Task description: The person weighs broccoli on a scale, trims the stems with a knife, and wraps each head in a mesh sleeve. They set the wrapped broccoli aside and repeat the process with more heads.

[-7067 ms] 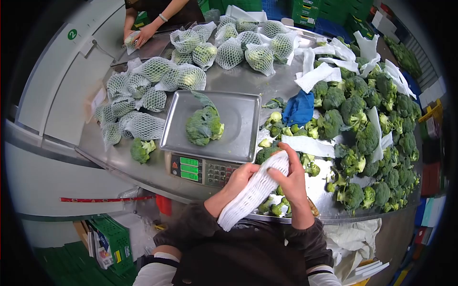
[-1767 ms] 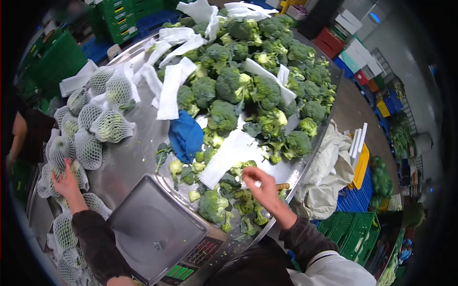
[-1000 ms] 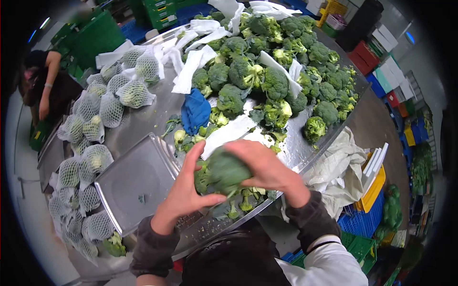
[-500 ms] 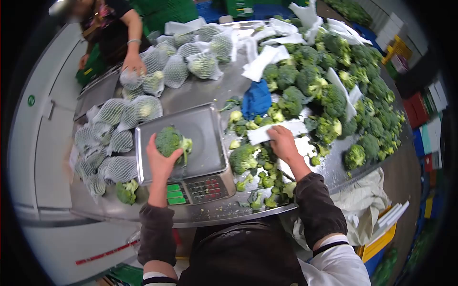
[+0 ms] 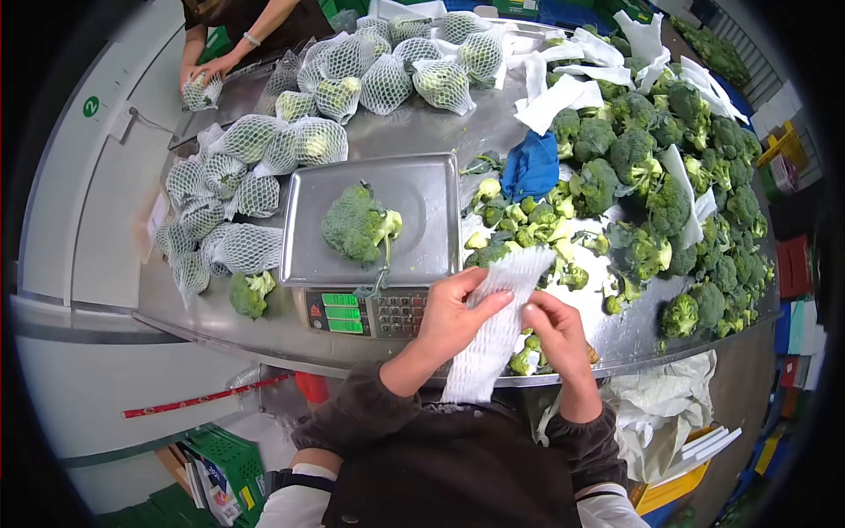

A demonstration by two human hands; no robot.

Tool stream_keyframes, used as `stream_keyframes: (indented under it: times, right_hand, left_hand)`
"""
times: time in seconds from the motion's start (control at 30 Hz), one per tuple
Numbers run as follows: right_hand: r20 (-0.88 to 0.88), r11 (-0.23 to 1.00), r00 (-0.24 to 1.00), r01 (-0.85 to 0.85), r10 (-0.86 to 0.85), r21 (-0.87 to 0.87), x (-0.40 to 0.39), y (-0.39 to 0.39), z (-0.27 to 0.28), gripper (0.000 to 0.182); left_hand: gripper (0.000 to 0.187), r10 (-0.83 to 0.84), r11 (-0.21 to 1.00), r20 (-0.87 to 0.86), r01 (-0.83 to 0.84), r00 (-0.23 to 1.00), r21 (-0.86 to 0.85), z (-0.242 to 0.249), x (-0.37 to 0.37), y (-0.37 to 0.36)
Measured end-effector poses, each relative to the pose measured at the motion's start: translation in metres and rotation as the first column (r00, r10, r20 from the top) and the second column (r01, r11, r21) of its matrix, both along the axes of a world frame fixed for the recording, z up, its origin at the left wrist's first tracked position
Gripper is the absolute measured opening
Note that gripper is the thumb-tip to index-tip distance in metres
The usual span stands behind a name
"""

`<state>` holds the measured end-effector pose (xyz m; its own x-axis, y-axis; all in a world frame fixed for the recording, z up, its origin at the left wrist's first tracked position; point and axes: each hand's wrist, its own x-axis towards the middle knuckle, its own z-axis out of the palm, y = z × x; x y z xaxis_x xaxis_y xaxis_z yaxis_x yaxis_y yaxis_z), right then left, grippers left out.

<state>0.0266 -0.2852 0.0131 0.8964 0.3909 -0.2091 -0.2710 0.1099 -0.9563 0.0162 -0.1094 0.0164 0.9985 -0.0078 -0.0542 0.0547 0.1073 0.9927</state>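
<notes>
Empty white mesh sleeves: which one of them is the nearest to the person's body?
The sleeve held between the left hand and the right hand; the other empty ones lie on or beside the broccoli heap.

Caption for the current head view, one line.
Both hands hold a white foam net sleeve beside a broccoli head on the scale.
</notes>
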Motion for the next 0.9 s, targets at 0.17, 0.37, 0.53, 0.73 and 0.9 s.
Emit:
stream_keyframes:
  times: [0.17,0.37,0.53,0.73,0.9]
  right_hand:
    - [0.671,0.884,0.725,0.405,-0.154,-0.235,0.018,0.001,0.037,0.045]
    - [0.622,0.898,0.782,0.307,-0.048,-0.316,0.014,0.007,0.026,0.023]
    - [0.403,0.944,0.901,0.259,-0.159,-0.206,0.01,0.015,0.003,0.021]
    - [0.417,0.77,0.768,0.602,-0.486,-0.21,0.041,-0.049,-0.011,0.02]
    - [0.417,0.587,0.645,0.761,-0.641,-0.275,0.046,-0.135,-0.041,0.02]
  left_hand:
    - [0.021,-0.192,0.942,-0.028,0.192,0.981,0.276,0.005,0.0,-0.004]
    - [0.021,-0.197,0.98,-0.127,0.201,0.972,0.018,-0.019,-0.01,-0.019]
    - [0.024,-0.253,0.965,-0.176,0.262,0.951,0.028,-0.023,-0.015,-0.007]
    - [0.027,0.076,0.944,-0.174,-0.127,0.982,-0.303,-0.001,-0.023,0.046]
    - [0.033,0.308,0.923,-0.164,-0.336,0.937,-0.189,0.018,-0.034,0.11]
